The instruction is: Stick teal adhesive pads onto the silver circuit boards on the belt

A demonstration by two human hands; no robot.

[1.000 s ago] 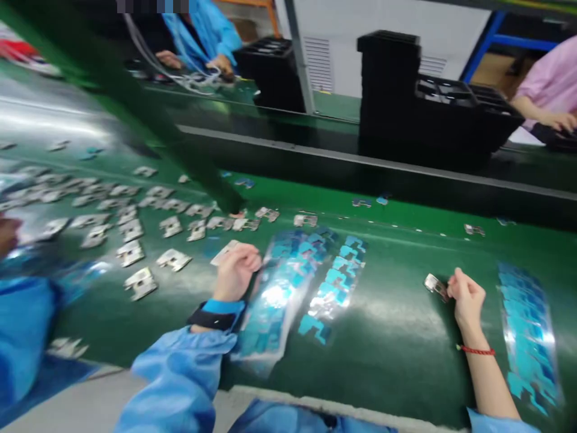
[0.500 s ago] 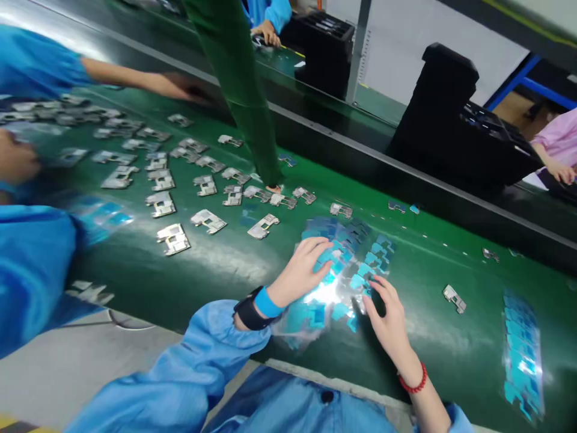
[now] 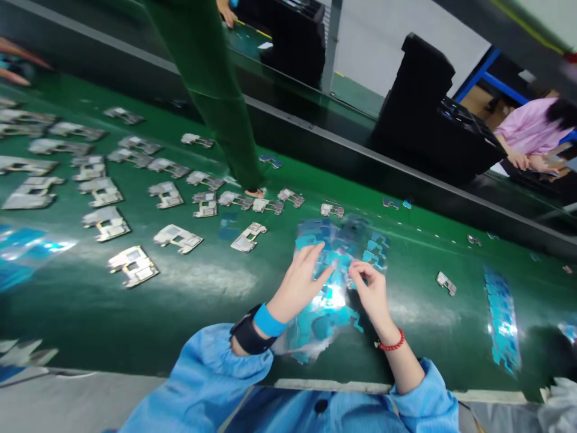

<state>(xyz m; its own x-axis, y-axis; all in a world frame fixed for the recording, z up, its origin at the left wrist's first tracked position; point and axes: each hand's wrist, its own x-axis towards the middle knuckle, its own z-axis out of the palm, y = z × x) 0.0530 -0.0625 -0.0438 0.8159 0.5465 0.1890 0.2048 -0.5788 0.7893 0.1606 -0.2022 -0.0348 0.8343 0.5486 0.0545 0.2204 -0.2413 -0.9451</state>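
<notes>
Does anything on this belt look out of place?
One small silver metal bracket lies alone beyond the right hand, apart from the scattered brackets at left. The glossy blue sticker sheets under the left hand overlap askew.

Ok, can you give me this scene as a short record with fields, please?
left hand: flat on the sticker sheet, fingers extended
right hand: fingers pinch at the same sheet
belt: green, glossy
metal parts: scattered to the left
second sheet: apart, far right
black trays: stacked behind the belt
</notes>
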